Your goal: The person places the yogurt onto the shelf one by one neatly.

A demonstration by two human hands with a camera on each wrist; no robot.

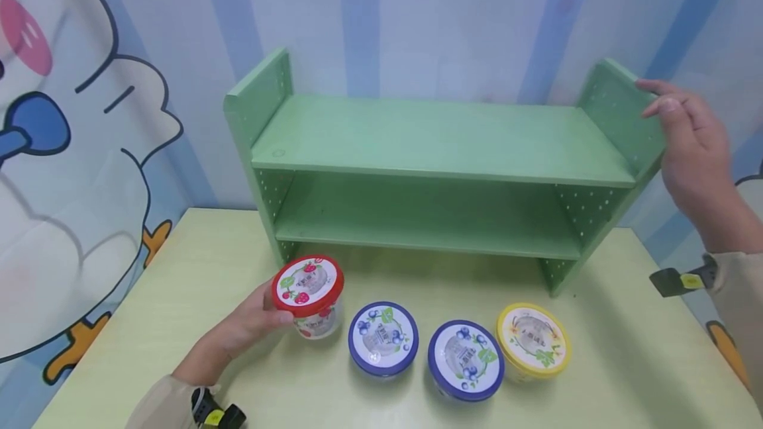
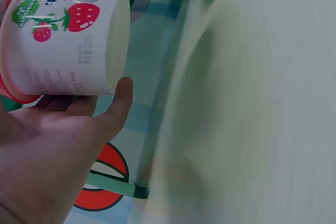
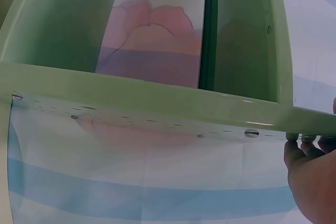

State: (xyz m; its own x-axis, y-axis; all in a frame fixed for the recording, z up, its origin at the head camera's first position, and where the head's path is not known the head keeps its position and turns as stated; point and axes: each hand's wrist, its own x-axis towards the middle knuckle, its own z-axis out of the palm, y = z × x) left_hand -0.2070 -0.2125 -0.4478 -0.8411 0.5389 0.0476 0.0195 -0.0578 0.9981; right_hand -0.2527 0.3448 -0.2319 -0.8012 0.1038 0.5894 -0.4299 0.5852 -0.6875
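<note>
striped blue wall (image 1: 435, 25) rises behind a pale surface (image 1: 626, 376), with a big white cartoon figure (image 1: 77, 230) printed at left. a green rack (image 1: 429, 141) with two shelves stands toward the back. the left hand (image 1: 256, 323) is curled round a red cup (image 1: 312, 303), held slightly tilted in front of the rack's left end; the left wrist view shows the cup's base raised off the surface. the right hand (image 1: 700, 138) holds the upper edge of the rack's right side panel (image 1: 622, 108), fingertips against its outer face. between the hands, lids up, sit a left blue cup (image 1: 383, 338), a right blue cup (image 1: 466, 360) and, just beside that, a yellow cup (image 1: 532, 341).
</note>
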